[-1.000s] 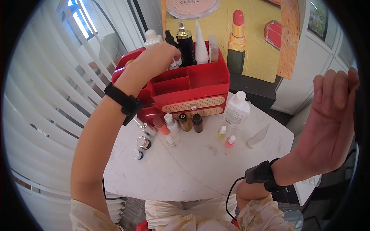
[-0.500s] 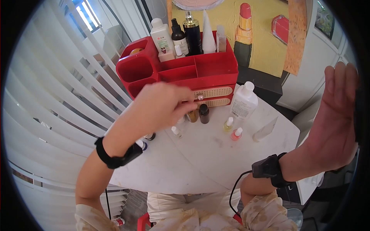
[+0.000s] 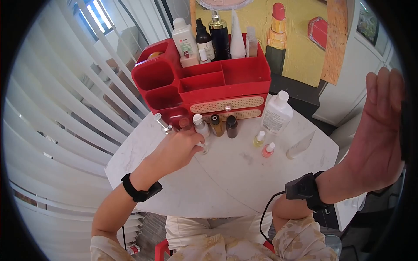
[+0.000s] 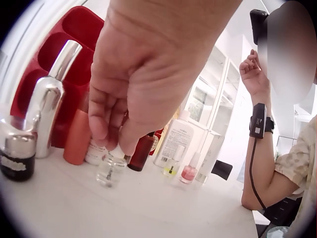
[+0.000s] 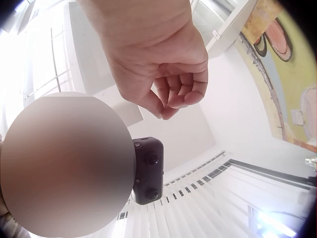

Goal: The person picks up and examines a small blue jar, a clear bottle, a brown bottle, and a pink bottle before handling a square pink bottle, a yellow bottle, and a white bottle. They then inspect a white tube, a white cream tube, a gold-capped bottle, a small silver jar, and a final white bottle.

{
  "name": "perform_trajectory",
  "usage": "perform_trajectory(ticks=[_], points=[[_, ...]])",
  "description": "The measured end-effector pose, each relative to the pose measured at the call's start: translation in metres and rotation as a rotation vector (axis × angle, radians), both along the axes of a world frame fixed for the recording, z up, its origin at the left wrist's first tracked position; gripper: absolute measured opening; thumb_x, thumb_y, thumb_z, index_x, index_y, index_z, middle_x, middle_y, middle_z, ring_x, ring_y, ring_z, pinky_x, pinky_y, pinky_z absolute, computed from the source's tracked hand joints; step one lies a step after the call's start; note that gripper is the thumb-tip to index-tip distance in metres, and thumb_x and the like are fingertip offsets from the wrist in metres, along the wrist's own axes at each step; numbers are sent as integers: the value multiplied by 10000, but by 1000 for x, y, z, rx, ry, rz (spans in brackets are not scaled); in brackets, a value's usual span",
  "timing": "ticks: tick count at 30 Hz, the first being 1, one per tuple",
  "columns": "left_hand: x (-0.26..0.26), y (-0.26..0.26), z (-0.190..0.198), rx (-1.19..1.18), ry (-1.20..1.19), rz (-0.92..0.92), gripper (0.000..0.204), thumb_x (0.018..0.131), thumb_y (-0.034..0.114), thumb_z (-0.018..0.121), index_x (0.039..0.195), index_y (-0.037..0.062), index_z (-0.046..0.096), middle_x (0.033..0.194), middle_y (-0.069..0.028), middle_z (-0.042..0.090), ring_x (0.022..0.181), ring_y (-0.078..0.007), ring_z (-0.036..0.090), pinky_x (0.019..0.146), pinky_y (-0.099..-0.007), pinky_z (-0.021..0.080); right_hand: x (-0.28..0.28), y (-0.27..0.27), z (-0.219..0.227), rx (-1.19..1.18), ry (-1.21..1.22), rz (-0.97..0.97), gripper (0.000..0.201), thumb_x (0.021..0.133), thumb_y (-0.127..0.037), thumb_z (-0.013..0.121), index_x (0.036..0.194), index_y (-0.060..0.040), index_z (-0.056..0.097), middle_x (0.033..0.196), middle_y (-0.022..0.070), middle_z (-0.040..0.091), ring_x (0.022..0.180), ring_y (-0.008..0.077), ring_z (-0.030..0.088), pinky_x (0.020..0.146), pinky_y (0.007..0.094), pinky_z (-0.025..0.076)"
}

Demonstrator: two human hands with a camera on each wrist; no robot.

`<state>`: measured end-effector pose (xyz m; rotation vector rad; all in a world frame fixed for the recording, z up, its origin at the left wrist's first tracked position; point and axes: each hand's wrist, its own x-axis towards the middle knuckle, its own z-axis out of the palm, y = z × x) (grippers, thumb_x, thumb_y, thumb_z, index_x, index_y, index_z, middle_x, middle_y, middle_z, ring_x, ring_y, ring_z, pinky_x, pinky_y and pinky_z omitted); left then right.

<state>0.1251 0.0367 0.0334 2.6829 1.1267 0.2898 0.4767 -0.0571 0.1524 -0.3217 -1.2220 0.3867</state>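
Note:
My left hand (image 3: 172, 150) is over the white table, and its thumb and fingers pinch the white cap of a small clear nail polish bottle (image 4: 110, 172). The bottle stands upright, close over the tabletop in the left wrist view. Around it are an orange-red bottle (image 4: 78, 139), a silver bottle (image 4: 45, 111) and a silver-capped jar (image 4: 17, 153) with a dark base. Raised at the right edge of the head view is my right hand (image 3: 378, 135). In the right wrist view its fingers (image 5: 185, 99) hang loosely curled near the head, holding nothing.
A red organizer (image 3: 202, 89) with woven drawer fronts stands at the back, bottles in its rear row. Before it are a white pump bottle (image 3: 200, 125) and brown bottles (image 3: 231, 129). To the right stand a white bottle (image 3: 278, 114), yellow (image 3: 258, 140) and pink nail polishes (image 3: 267, 151).
My left hand has come down from the organizer's back row to the table and now pinches the clear nail polish bottle. A white-capped bottle stands in that row. My right hand stays raised.

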Motion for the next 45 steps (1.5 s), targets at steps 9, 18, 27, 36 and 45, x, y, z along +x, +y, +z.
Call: perform_trajectory(ticks=[9,18,27,36,45], points=[[2,-7,9,-67,-64,33,173,906,140,727,1044,43,694,890,-154,712,852,-352,690,780,-422,539,-28,4,44,228,-991,326,384,872,-454,796,964,-85,749,875,22,705,700,154,607,601,256,449],[4,-18,13,-139,-71,56,170,931,177,704,1041,48,689,909,-163,714,865,-358,693,768,-437,540,-50,-11,33,254,-910,514,445,773,-496,859,864,-74,752,747,12,689,607,133,596,523,243,438],[12,-22,34,-112,-161,37,154,926,152,696,1015,27,693,881,-168,705,833,-387,692,746,-466,547,-58,-10,30,248,-857,442,546,756,-567,839,852,-41,729,709,42,672,578,170,590,498,273,465],[15,-1,53,-401,-842,177,217,974,225,729,979,12,689,703,3,605,620,-59,495,590,-232,419,-67,18,13,-100,-721,106,205,928,-222,772,1022,-40,758,878,43,722,804,122,663,702,207,491],[30,16,80,-598,-1265,252,303,998,332,699,947,34,699,629,46,555,529,-6,463,431,-189,344,-119,73,-12,-668,-718,292,525,884,-152,798,1338,-14,573,1043,109,719,932,173,702,828,299,571]])
